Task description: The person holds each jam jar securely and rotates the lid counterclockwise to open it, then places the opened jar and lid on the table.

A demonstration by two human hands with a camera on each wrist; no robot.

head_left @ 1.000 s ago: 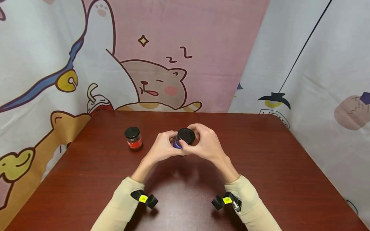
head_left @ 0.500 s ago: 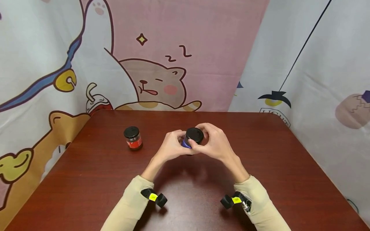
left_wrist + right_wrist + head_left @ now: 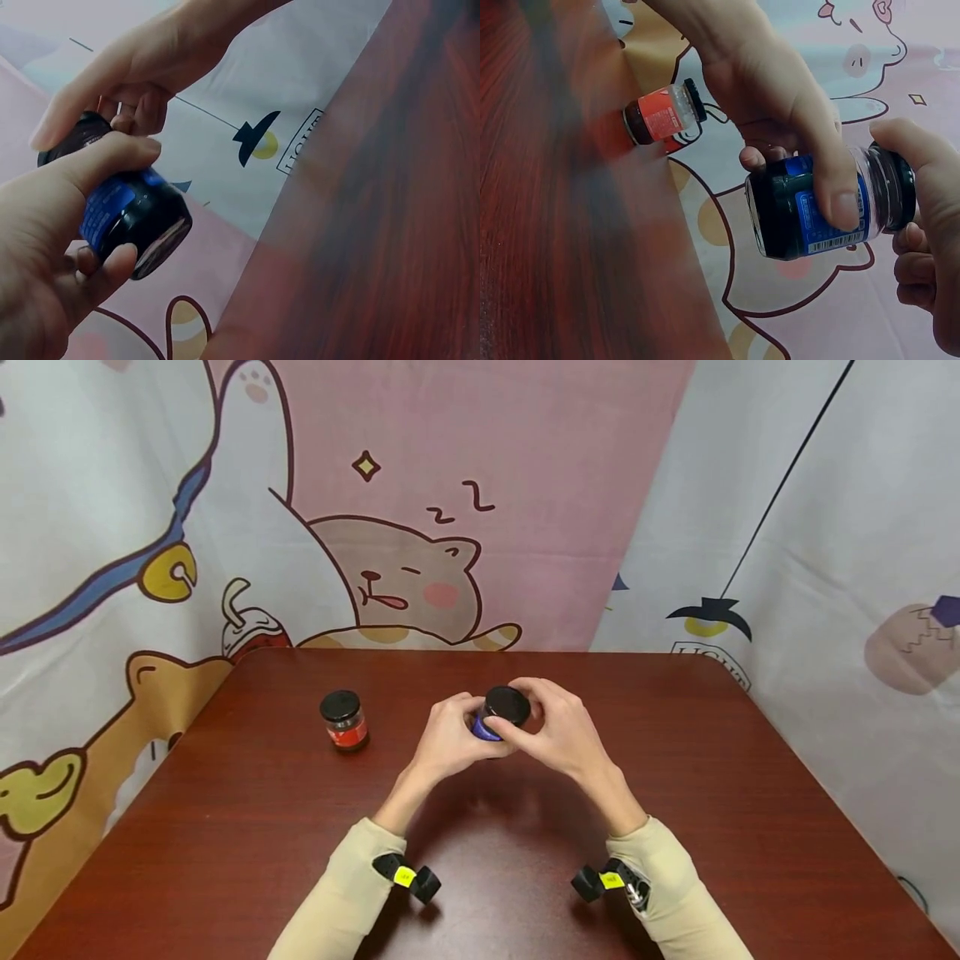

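A glass jar with a blue label point(image 3: 829, 217) and dark contents is held up over the table between both hands. My left hand point(image 3: 447, 739) grips the jar's body, its thumb lying across the label in the right wrist view. Around the black lid point(image 3: 507, 703), my right hand point(image 3: 562, 731) has its thumb on the near side and its fingers on the far side. The lid sits on the jar's mouth. Off to the left, a second jar with a red label point(image 3: 347, 735) and a black lid stands upright on the table.
The dark red-brown wooden table point(image 3: 225, 860) extends to a printed cartoon curtain point(image 3: 540, 485) behind it and on both sides. Small black devices with yellow tags are strapped to both sleeved wrists, the left device point(image 3: 405, 877) and right device point(image 3: 609, 881).
Both hands have shifted right together with the blue-labelled jar, mostly in the first half second. The right thumb and lid have turned slightly since. The red-labelled jar stays put.
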